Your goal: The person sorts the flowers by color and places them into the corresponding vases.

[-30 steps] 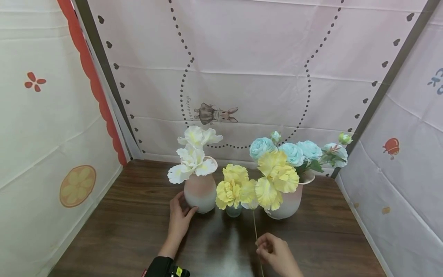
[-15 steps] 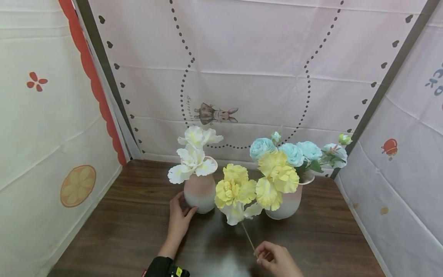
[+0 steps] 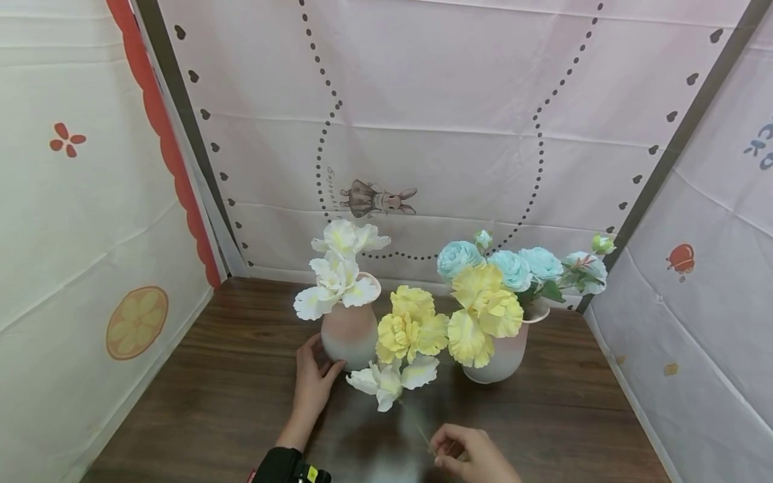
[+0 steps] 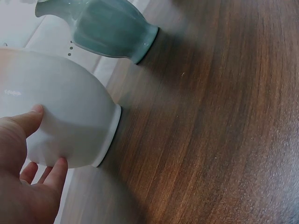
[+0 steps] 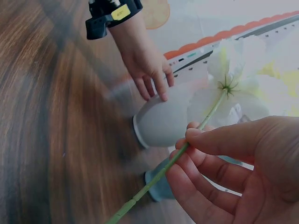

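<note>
My right hand (image 3: 474,451) pinches the thin green stem of a white flower (image 3: 386,384) between thumb and fingers. Its ruffled head leans up and left, in front of the yellow flowers (image 3: 410,325); the right wrist view shows the stem (image 5: 154,179) running down past my fingers. On the left, my left hand (image 3: 314,379) rests against the side of a pink-and-white vase (image 3: 349,332), thumb and fingers spread on its lower wall (image 4: 70,112). White flowers (image 3: 335,272) stand in that vase. A small teal vase (image 4: 112,30) stands beside it, hidden in the head view.
At the right stands another pink-and-white vase (image 3: 504,355) with blue flowers (image 3: 513,268) and large yellow flowers (image 3: 483,312). Cloth walls with printed figures (image 3: 377,198) enclose the dark wooden table (image 3: 574,402) at the back and both sides.
The white flower's head has come out from behind the yellow flowers, swinging left and toward me as its stem tilts. My right hand shifted slightly left and down; my left hand stayed on the vase.
</note>
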`<state>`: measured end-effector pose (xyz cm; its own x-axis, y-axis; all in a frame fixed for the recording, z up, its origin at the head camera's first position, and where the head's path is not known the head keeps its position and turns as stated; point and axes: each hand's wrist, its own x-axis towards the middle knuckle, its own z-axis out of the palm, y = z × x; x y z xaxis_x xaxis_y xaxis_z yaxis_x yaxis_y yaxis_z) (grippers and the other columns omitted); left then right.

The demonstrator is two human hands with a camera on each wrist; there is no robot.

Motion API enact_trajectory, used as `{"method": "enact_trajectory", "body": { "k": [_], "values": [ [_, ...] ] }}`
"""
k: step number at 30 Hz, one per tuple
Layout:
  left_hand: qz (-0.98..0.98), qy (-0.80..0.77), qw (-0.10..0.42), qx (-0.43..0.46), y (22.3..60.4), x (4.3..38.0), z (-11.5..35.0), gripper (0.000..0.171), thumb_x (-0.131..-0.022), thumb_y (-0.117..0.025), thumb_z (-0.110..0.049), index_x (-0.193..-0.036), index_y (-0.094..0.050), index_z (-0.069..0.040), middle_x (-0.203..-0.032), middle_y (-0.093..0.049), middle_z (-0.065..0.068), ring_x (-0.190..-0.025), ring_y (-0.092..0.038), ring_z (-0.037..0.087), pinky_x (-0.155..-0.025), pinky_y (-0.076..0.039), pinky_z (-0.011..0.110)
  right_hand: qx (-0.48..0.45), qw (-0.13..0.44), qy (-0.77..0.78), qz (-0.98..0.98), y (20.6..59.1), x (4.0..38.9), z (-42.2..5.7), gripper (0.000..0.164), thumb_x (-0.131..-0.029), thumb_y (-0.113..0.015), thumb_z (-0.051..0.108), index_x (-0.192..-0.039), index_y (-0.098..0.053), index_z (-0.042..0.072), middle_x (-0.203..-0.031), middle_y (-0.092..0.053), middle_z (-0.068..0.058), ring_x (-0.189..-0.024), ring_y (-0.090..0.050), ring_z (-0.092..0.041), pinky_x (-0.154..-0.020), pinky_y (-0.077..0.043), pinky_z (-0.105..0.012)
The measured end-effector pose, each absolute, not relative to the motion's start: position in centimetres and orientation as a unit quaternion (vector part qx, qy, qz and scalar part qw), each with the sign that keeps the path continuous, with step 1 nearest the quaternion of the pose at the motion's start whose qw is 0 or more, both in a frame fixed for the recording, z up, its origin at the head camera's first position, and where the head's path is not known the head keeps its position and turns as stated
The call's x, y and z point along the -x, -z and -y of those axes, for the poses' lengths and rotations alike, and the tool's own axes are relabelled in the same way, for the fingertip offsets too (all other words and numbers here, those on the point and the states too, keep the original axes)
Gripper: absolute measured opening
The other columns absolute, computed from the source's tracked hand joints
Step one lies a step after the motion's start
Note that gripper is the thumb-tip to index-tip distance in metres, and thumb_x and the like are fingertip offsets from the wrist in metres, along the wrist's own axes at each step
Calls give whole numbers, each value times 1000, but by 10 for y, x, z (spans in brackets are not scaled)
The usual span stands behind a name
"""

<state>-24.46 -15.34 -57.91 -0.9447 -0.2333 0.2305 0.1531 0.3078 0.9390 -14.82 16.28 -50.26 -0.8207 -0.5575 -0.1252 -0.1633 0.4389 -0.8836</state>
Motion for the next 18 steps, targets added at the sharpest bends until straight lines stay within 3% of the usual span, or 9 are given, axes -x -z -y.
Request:
{"method": "enact_trajectory", "body": {
  "k": [11,17,18],
  "values": [
    [797,582,153,-50,578,246,153,66,-92,-64,0,-149,-29,1,-145,-32,26,-138,-40,41,-112,-45,53,256,187,489,-813,470,151,-142,10,-92,-70,15,-98,-68,8,-89,-71,-4,-77,-59,5,-64,-54,-17],
    [809,563,161,-62,577,245,152,58,-98,-61,-9,-148,-33,0,-141,-37,22,-131,-43,35,-105,-43,36,266,201,494,-802,454,150,-129,9,-93,-69,15,-99,-69,9,-93,-72,-7,-79,-61,4,-68,-54,-16],
    [811,555,181,-45,579,244,152,54,-99,-59,-9,-146,-34,3,-138,-38,24,-128,-44,34,-104,-44,33,266,206,496,-801,452,151,-127,9,-93,-69,15,-99,-69,10,-93,-72,-7,-79,-61,4,-68,-54,-16]
  ]
}}
